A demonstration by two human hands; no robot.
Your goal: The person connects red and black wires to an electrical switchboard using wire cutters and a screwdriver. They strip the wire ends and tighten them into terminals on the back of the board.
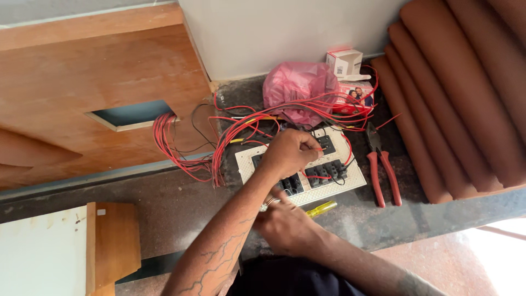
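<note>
Pink crumpled plastic bag (296,87) sits against the wall beside a small white carton (344,62) and a red printed box (355,97). Red wires (230,137) tangle across my white rectangular switch plate (329,186), its long axis running left-right on the dark counter. My left hand (287,153) pinches a wire there; my right hand (287,227) grips a yellow-handled screwdriver (322,209). Red-handled pliers (382,172) lie alongside.
</note>
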